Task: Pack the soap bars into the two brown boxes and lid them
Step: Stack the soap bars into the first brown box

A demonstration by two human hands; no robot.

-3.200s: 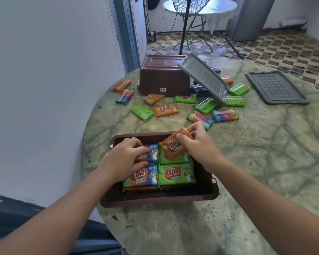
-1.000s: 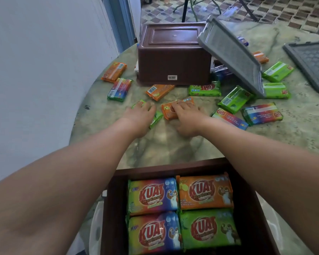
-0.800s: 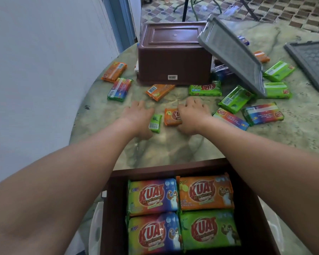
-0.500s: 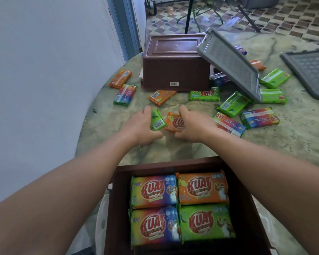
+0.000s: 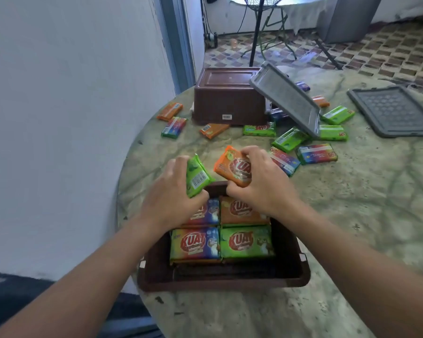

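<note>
Both bars now lifted off surface (image 5: 352, 203): left hand (image 5: 174, 198) grip holds green bar (image 5: 197, 175), right hand (image 5: 261, 184) grip holds orange bar (image 5: 232, 167), over near brown box (image 5: 220, 280); placing comes next.

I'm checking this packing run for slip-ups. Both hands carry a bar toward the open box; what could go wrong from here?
1. The left hand grips the green bar tilted on edge, so it may land crooked on the top layer in the open brown box.
2. The second brown box lies upside down and must be flipped.
3. The grey lid leans over loose bars, which may get overlooked.
</note>
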